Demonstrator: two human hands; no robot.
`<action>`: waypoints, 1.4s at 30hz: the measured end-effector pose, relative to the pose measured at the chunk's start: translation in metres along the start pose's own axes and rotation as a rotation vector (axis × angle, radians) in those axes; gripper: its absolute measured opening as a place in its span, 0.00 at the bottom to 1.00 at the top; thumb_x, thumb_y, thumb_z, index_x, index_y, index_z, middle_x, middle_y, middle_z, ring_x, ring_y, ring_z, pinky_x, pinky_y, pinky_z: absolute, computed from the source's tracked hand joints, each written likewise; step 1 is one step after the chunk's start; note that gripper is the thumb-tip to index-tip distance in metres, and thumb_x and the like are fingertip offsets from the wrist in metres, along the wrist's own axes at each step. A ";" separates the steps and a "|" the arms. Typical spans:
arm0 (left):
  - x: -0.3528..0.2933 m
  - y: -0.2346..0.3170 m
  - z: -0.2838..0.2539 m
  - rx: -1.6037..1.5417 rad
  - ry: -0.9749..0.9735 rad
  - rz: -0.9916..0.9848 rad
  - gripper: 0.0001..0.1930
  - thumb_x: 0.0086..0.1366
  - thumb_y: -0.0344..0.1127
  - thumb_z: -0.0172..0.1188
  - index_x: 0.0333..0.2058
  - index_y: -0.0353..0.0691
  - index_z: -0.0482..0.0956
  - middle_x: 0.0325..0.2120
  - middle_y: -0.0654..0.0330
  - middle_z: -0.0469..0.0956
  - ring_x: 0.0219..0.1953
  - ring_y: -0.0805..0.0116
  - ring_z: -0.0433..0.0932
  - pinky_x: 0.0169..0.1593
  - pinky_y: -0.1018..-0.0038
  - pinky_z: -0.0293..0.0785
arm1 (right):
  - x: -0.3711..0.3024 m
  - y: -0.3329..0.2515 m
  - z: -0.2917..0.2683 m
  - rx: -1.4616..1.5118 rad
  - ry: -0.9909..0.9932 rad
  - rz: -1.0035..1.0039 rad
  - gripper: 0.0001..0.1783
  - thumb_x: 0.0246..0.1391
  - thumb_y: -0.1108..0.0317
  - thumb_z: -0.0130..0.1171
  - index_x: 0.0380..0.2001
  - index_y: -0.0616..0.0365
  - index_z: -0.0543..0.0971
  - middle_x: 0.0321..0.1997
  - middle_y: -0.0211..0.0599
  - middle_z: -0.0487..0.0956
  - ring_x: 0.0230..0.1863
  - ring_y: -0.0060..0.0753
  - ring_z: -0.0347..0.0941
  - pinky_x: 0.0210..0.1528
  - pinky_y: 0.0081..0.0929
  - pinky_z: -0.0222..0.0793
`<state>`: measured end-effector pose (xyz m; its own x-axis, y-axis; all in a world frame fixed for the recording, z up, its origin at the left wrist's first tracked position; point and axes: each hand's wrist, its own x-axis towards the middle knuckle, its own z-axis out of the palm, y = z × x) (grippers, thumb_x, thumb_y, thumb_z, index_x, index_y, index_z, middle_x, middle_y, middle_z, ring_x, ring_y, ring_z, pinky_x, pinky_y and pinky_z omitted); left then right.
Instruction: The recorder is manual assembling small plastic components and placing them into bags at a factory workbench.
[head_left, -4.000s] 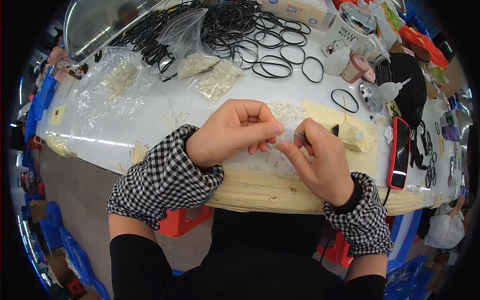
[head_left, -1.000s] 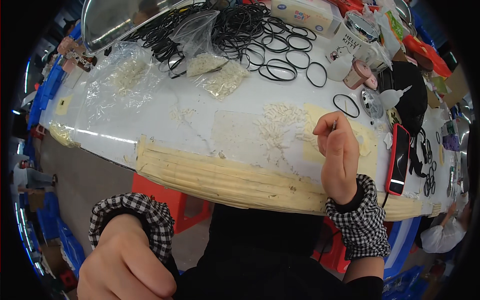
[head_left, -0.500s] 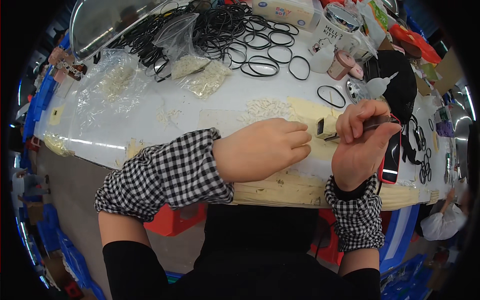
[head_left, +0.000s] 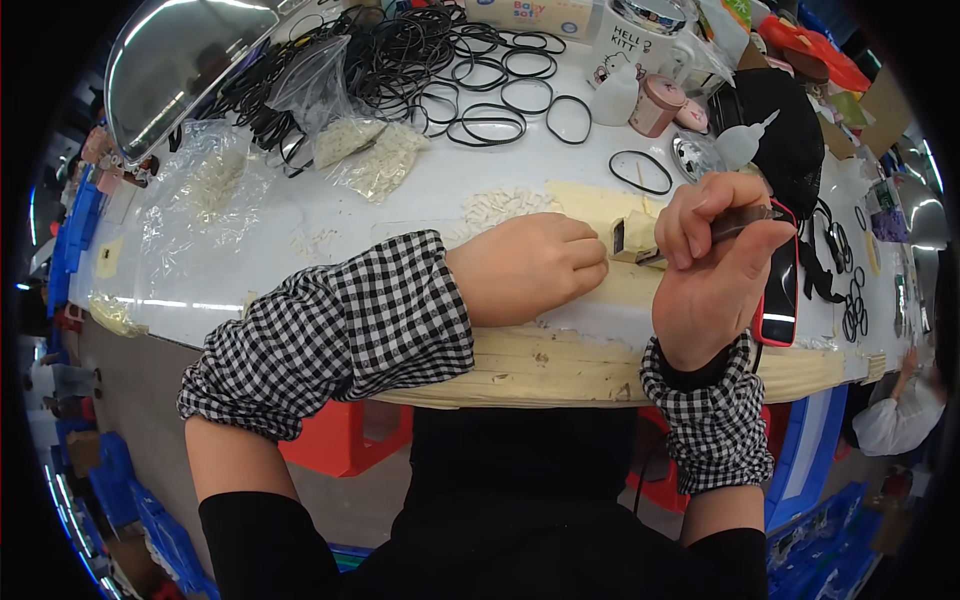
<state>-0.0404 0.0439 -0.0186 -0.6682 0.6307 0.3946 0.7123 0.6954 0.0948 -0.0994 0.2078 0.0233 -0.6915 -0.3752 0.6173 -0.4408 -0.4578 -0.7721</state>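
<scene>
My left hand rests low over the table with its fingers curled down and together; what the fingertips hold, if anything, is hidden. Just beyond it lies a spread of small white pieces. To its right stands a small block wrapped in cream tape, with a dark face on its left side. My right hand, palm turned up and fingers curled, grips a dark, slim, pointed tool. The tool's lower end reaches toward the taped block; whether they touch I cannot tell.
Black rubber rings lie beyond my hands, beside a tangled black heap. Plastic bags of white pieces sit at the left. A cup, a squeeze bottle and a red-edged phone stand or lie at the right.
The whole view has shifted slightly, so the table things sit further left and up. My left hand stays near the taped block, and my right hand keeps its grip on the dark tool.
</scene>
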 end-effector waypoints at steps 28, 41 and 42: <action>-0.049 -0.008 -0.044 -1.242 0.339 -0.891 0.09 0.64 0.30 0.57 0.41 0.32 0.79 0.29 0.62 0.79 0.30 0.79 0.76 0.36 0.82 0.74 | -0.007 -0.002 0.024 -0.371 -0.423 0.385 0.11 0.63 0.64 0.51 0.34 0.62 0.71 0.18 0.21 0.61 0.21 0.12 0.52 0.23 0.17 0.50; -0.062 -0.012 -0.046 -1.504 0.429 -0.955 0.12 0.66 0.29 0.56 0.45 0.31 0.74 0.34 0.54 0.81 0.34 0.75 0.81 0.37 0.83 0.78 | -0.009 0.003 0.031 -0.531 -0.447 0.350 0.10 0.54 0.72 0.59 0.39 0.61 0.76 0.21 0.28 0.67 0.18 0.17 0.57 0.22 0.17 0.53; -0.061 -0.010 -0.048 -1.542 0.413 -0.953 0.11 0.66 0.29 0.55 0.45 0.31 0.73 0.34 0.53 0.81 0.34 0.74 0.81 0.38 0.83 0.78 | -0.009 0.005 0.033 -0.567 -0.435 0.307 0.10 0.53 0.73 0.59 0.40 0.61 0.76 0.22 0.29 0.69 0.18 0.18 0.58 0.22 0.18 0.54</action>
<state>0.0035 -0.0181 0.0003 -0.9905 -0.0139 -0.1370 -0.1255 -0.3173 0.9400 -0.0763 0.1825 0.0188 -0.5947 -0.7547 0.2769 -0.5727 0.1561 -0.8047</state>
